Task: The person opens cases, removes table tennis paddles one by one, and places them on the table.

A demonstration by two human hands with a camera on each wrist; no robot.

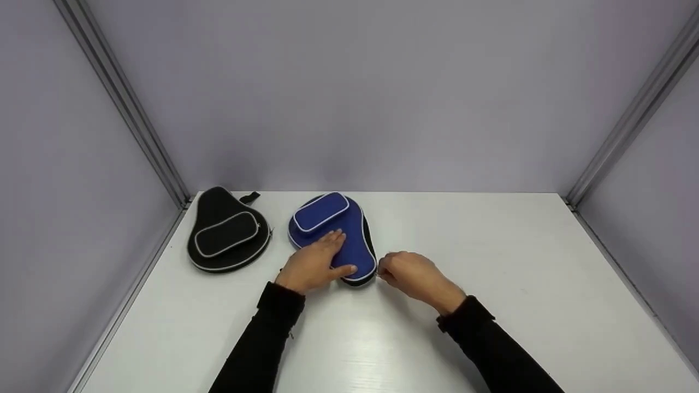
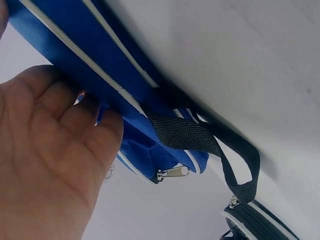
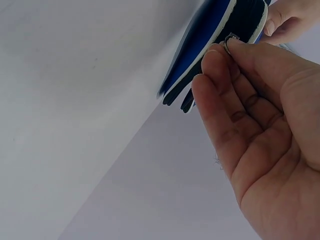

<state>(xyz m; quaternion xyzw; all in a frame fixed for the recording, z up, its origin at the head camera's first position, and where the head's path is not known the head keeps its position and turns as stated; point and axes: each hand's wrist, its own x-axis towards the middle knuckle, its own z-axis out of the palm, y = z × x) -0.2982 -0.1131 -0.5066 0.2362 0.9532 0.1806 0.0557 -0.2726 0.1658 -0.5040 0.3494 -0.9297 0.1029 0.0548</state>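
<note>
Black paddle case (image 1: 226, 232) lies far left on the white table (image 1: 491, 262), untouched. Just right of it, blue paddle case (image 1: 334, 234) lies flat; left hand (image 1: 314, 265) presses down on it, fingers fairly straight, thumb at the near edge. Right hand (image 1: 412, 275) pinches the zipper pull (image 3: 231, 40) at the case's narrow near end. Risk: the small pull could slip from the pinch, or the case could slide on the smooth top if the left hand's pressure eases. Plain grey-lilac walls with metal corner posts (image 1: 123, 101) enclose the table.
</note>
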